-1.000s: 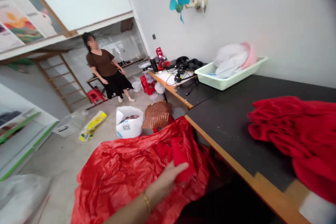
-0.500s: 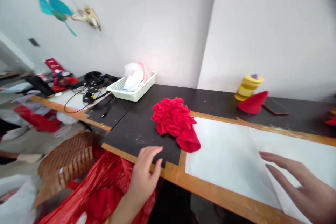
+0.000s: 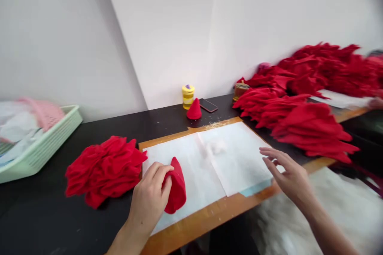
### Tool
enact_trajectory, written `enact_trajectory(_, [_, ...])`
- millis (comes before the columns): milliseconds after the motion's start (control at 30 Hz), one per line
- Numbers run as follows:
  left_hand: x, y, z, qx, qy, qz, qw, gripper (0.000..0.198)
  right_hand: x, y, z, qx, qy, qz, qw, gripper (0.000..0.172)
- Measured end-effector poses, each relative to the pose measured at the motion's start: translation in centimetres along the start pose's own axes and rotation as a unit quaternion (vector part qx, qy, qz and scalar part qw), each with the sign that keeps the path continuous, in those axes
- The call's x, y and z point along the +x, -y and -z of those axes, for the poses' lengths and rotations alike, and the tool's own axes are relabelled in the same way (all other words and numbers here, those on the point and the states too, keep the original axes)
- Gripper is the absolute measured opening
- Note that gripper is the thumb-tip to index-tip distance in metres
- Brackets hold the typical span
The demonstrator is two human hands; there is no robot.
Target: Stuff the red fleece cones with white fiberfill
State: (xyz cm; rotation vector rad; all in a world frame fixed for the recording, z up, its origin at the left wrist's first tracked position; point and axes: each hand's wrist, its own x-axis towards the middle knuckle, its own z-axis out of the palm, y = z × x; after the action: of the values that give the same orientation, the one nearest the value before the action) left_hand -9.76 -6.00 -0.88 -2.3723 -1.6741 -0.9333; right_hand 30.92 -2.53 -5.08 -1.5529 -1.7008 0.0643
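Note:
Between the thumb and fingers of my left hand [image 3: 152, 191] is a red felt cone [image 3: 177, 189], pinched at its edge and held over the white paper sheet [image 3: 191, 163]. Just left of that hand lies a heap of red felt pieces [image 3: 104, 167]. My right hand [image 3: 287, 171] hovers over the right edge of the paper, fingers apart and holding nothing. A small tuft of white stuffing [image 3: 218, 146] rests on the paper between the hands. Behind the paper stands another red cone [image 3: 194, 110], upright.
A yellow container [image 3: 188, 96] and a phone [image 3: 208, 105] sit near the wall. Large piles of red felt pieces [image 3: 311, 123] spread along the right. A pale green basket [image 3: 44, 147] stands at left. White fluffy stuffing [image 3: 314, 211] fills the area below the table's right edge.
The view has swung right, bringing the red piles and stuffing into sight. My left hand, empty before, now holds a red felt cone over the paper. My right hand remains empty.

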Motion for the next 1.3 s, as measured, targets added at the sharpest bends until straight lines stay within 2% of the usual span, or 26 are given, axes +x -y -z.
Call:
enact_trajectory(67, [1.1, -1.1, -1.9, 0.009, 0.048, -0.016, 0.999, 0.026, -2.0, -1.8, 2.7, -0.032, -0.046, -0.045, 0.997, 0.029])
enact_trajectory(133, [1.9, -1.8, -4.0, 0.012, 0.124, -0.022, 0.992, 0.027, -4.0, -3.6, 5.2, -0.060, -0.067, -0.103, 0.991, 0.032])
enact_trajectory(200, [2.3, -2.4, -5.6, -0.005, 0.191, -0.014, 0.981, 0.028, -5.3, -4.5, 6.7, -0.067, -0.072, -0.136, 0.986, 0.033])
enact_trajectory(233, [2.5, -2.7, -6.2, -0.017, 0.211, -0.004, 0.977, 0.027, -5.5, -4.3, 6.8, -0.056, -0.072, -0.127, 0.988, 0.031])
enact_trajectory(267, [2.6, -3.0, -6.6, -0.031, 0.222, 0.009, 0.974, 0.027, -5.4, -3.7, 6.5, -0.036, -0.064, -0.102, 0.992, 0.027])
enact_trajectory(333, [2.8, -3.5, -6.8, -0.057, 0.220, 0.038, 0.973, 0.026, -4.0, -1.3, 4.4, 0.022, -0.022, -0.014, 0.999, 0.019])
enact_trajectory(400, [2.9, -3.8, -6.6, -0.082, 0.200, 0.065, 0.974, 0.024, -1.6, 1.8, 0.9, 0.062, 0.056, 0.081, 0.993, 0.025])
enact_trajectory(467, [2.8, -3.9, -6.2, -0.105, 0.182, 0.082, 0.974, 0.023, 1.4, 4.5, -2.9, 0.085, 0.130, 0.154, 0.976, 0.038])
enact_trajectory(500, [2.7, -3.9, -5.9, -0.113, 0.177, 0.090, 0.974, 0.022, 2.8, 5.5, -4.8, 0.093, 0.166, 0.166, 0.968, 0.044])
enact_trajectory(567, [2.4, -3.7, -5.2, -0.122, 0.178, 0.106, 0.971, 0.022, 5.4, 6.5, -7.8, 0.115, 0.222, 0.126, 0.960, 0.051])
enact_trajectory(633, [2.2, -3.6, -4.4, -0.123, 0.174, 0.111, 0.971, 0.022, 7.2, 6.5, -9.6, 0.142, 0.253, 0.097, 0.952, 0.048])
enact_trajectory(700, [2.4, -3.7, -3.8, -0.127, 0.145, 0.098, 0.976, 0.028, 7.9, 6.0, -10.1, 0.175, 0.262, 0.079, 0.946, 0.040])
enact_trajectory(767, [3.2, -4.2, -3.7, -0.142, 0.105, 0.092, 0.980, 0.039, 7.7, 5.7, -9.6, 0.213, 0.264, 0.051, 0.939, 0.032])
enact_trajectory(833, [4.6, -4.9, -4.2, -0.163, 0.083, 0.120, 0.976, 0.048, 7.1, 6.1, -8.7, 0.255, 0.267, 0.017, 0.929, 0.028])
enact_trajectory(900, [6.2, -5.9, -5.3, -0.189, 0.102, 0.165, 0.963, 0.049, 6.4, 6.9, -8.0, 0.297, 0.272, -0.009, 0.915, 0.025])
enact_trajectory(1000, [8.2, -7.3, -7.0, -0.217, 0.158, 0.197, 0.943, 0.023, 5.9, 8.2, -7.5, 0.345, 0.271, -0.040, 0.897, 0.018])
enact_trajectory(1067, [8.8, -7.8, -7.7, -0.213, 0.163, 0.199, 0.943, 0.010, 5.8, 8.4, -7.4, 0.362, 0.255, -0.067, 0.894, 0.016])
enact_trajectory(1167, [8.9, -7.4, -8.0, -0.201, 0.161, 0.198, 0.946, 0.005, 6.0, 7.3, -7.4, 0.366, 0.209, -0.114, 0.899, 0.015])
enact_trajectory(1233, [8.7, -6.8, -8.1, -0.202, 0.180, 0.195, 0.943, 0.009, 5.9, 6.4, -7.3, 0.362, 0.197, -0.134, 0.901, 0.019])
enact_trajectory(1300, [8.6, -6.3, -8.3, -0.206, 0.203, 0.186, 0.939, 0.010, 5.6, 5.9, -6.9, 0.345, 0.210, -0.116, 0.907, 0.037])
